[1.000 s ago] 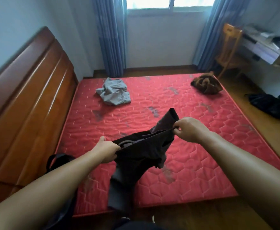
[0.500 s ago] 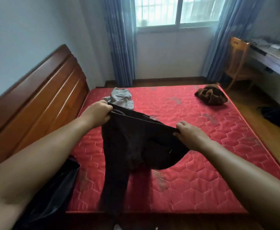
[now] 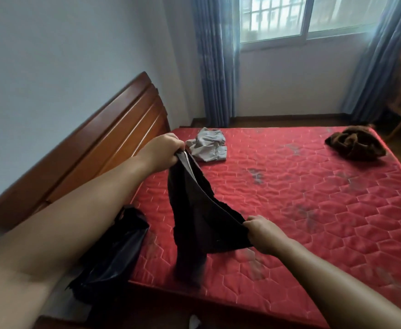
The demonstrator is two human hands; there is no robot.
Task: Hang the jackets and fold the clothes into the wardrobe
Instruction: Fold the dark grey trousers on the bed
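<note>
The left hand [image 3: 163, 150] rose and the right hand [image 3: 263, 233] sank toward the red quilted mattress's [image 3: 313, 210] near edge, curled fingers pinching the black cloth trousers [image 3: 199, 210] taut; folding not begun.

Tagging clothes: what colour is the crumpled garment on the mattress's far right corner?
Dark brown; the crumpled garment shows best in the head view.

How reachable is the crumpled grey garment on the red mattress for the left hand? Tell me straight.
Probably yes: the left hand hovers just short of the crumpled grey garment, with only red quilted mattress between. But it grips the black trousers, so it must let go first.
</note>
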